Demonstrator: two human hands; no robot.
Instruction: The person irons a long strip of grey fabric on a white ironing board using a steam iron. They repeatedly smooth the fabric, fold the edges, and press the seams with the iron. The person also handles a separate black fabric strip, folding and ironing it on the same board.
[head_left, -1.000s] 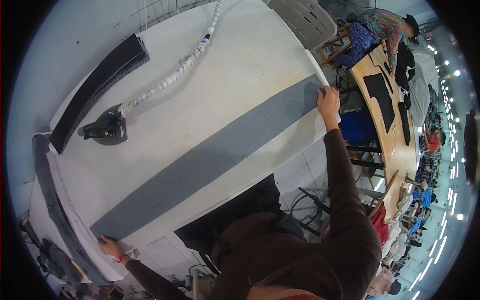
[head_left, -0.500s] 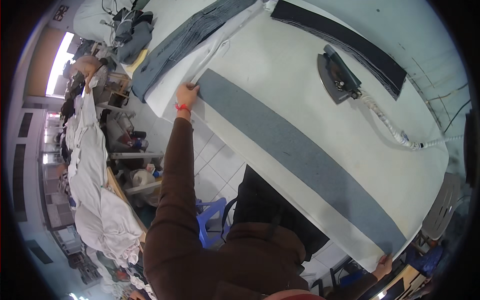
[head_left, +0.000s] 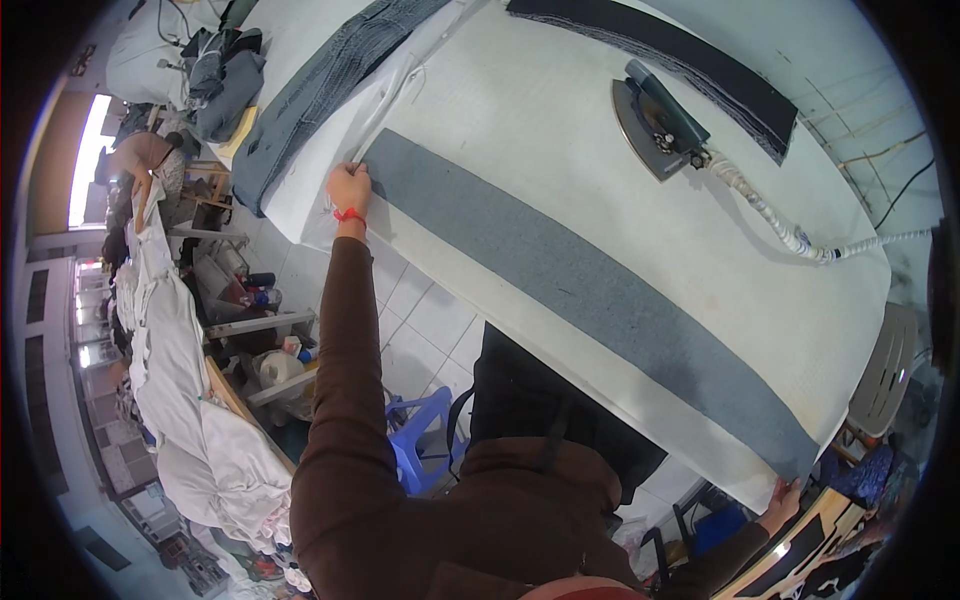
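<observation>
A long grey fabric strip (head_left: 580,290) lies flat across the white padded ironing table (head_left: 560,160). My left hand (head_left: 349,187), with a red band at the wrist, grips the strip's left end at the table's edge. My right hand (head_left: 781,496) holds the strip's other end at the lower right corner of the table. Both arms in brown sleeves are stretched wide apart. A dark steam iron (head_left: 655,120) rests on the table beyond the strip, with a wrapped hose (head_left: 790,232) running off to the right.
A black fabric strip (head_left: 660,50) lies along the table's far edge. Dark grey cloth (head_left: 320,90) is spread at the table's left end. White garments (head_left: 190,400) are piled at the left, with a blue plastic stool (head_left: 420,440) below. A person (head_left: 150,160) stands far left.
The view has swung round from the strip's right end to its left end. Both hands stay on the strip's ends, and the strip lies as before.
</observation>
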